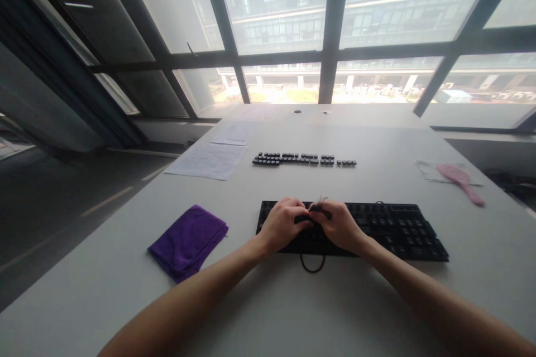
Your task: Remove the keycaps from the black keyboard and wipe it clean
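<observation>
A black keyboard [397, 228] lies on the white table, with keys lifted out of part of it. Over its left half my left hand [282, 224] and my right hand [339, 227] meet, fingertips nearly touching. My right hand is closed on a small dark tool with thin wire prongs, which looks like a keycap puller [321, 201]. The fingers of my left hand are pinched together against it; whatever they hold is small and mostly hidden. Farther back, loose black keycaps [301, 159] stand in rows.
To the left lies a folded purple cloth [188, 242]. Paper sheets [207, 160] rest near the table's left edge. A pink hairbrush [460, 178] lies on a pale sheet at the right. A cable loop [312, 270] sticks out below the keyboard. Windows rise behind the table.
</observation>
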`<state>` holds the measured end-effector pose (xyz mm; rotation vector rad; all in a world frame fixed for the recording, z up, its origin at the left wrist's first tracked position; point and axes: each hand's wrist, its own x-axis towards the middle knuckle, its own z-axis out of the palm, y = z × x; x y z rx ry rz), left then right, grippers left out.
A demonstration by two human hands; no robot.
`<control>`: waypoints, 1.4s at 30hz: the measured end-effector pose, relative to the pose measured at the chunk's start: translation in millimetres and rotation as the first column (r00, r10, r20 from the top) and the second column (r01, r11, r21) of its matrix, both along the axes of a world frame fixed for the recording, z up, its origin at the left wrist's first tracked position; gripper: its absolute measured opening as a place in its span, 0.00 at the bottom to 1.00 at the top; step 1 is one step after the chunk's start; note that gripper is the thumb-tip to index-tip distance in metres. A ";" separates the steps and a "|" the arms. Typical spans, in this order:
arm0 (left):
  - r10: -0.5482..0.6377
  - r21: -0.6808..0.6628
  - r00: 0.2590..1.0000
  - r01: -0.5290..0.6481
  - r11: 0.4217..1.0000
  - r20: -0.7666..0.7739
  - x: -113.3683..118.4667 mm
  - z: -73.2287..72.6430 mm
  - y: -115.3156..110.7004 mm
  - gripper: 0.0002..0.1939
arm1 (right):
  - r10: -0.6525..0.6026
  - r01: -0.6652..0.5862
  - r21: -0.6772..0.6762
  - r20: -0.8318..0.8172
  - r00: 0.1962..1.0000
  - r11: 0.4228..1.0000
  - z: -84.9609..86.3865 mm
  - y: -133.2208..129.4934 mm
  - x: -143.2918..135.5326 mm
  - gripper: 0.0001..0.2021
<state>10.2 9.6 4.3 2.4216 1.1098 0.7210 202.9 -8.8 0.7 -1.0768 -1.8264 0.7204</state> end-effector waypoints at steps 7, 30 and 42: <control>-0.035 0.011 0.999 0.036 0.999 -0.009 2.2 0.4 -0.3 0.05 | 0.006 -0.014 -0.064 -0.115 0.993 0.998 -0.1 1.5 2.2 0.06; -0.055 0.153 0.988 0.033 0.988 0.141 -1.7 -3.3 -6.7 0.15 | -0.049 0.050 0.016 -0.038 0.998 0.999 1.7 -2.8 -1.5 0.08; -0.063 0.230 0.991 0.035 0.973 0.116 -1.8 9.3 -3.4 0.08 | -0.110 0.085 -0.135 -0.192 0.975 0.987 -7.1 5.5 1.0 0.10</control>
